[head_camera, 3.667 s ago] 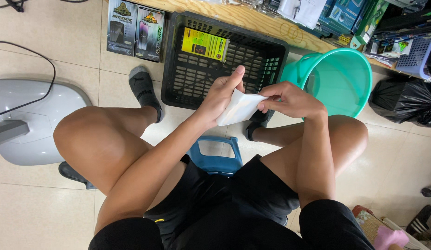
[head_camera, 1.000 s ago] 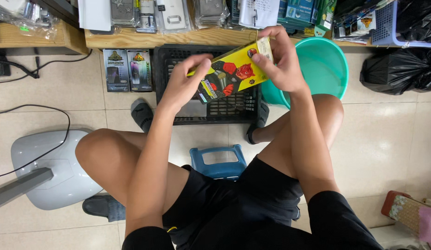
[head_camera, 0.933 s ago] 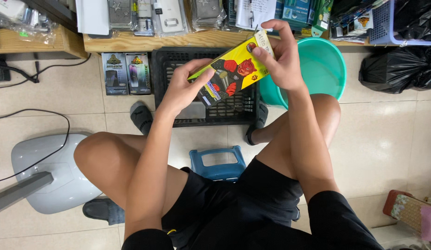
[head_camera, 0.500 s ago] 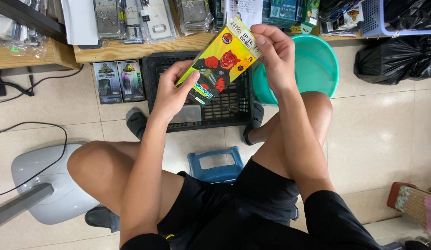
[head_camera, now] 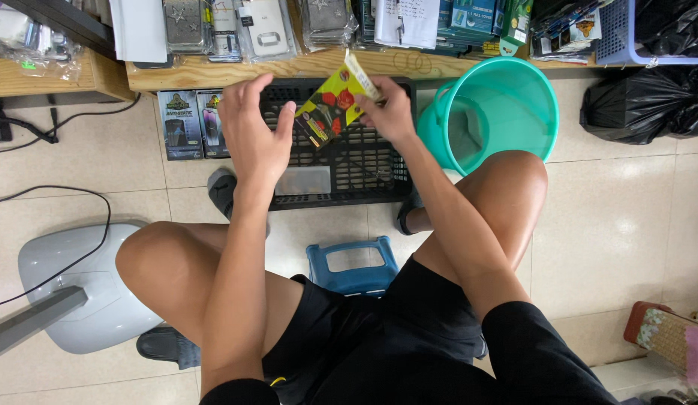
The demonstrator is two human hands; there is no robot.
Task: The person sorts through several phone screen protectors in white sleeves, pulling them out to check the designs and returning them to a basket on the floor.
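Sitting on a low blue stool (head_camera: 353,259) with knees spread, the person works over a black slatted crate (head_camera: 349,161) on the tiled floor, which keeps both hands above it at easy reach. Far left, a grey fan base (head_camera: 79,289) stands with a black cable (head_camera: 56,195) looping round it; where the cable ends cannot be seen. Two dark flat packs (head_camera: 190,124) lean against the foot of a wooden shelf (head_camera: 214,73), face out.

The left hand (head_camera: 251,131) hangs open above the crate's left side, fingers spread and holding nothing, just beside the packet without touching it. The right hand (head_camera: 386,112) pinches a yellow packet (head_camera: 330,109) with red shapes by its upper right corner, so it hangs tilted over the crate — its face turned up toward the camera. Whether it is sealed or opened is hard to tell.

A pale flat piece (head_camera: 302,180) lies in the crate, its kind unclear. To the right a teal bucket (head_camera: 506,112) stands by the right knee; its contents are not plain. A black bag (head_camera: 649,101) sits beyond it, and a woven thing (head_camera: 668,337) is cut off at the lower right edge.
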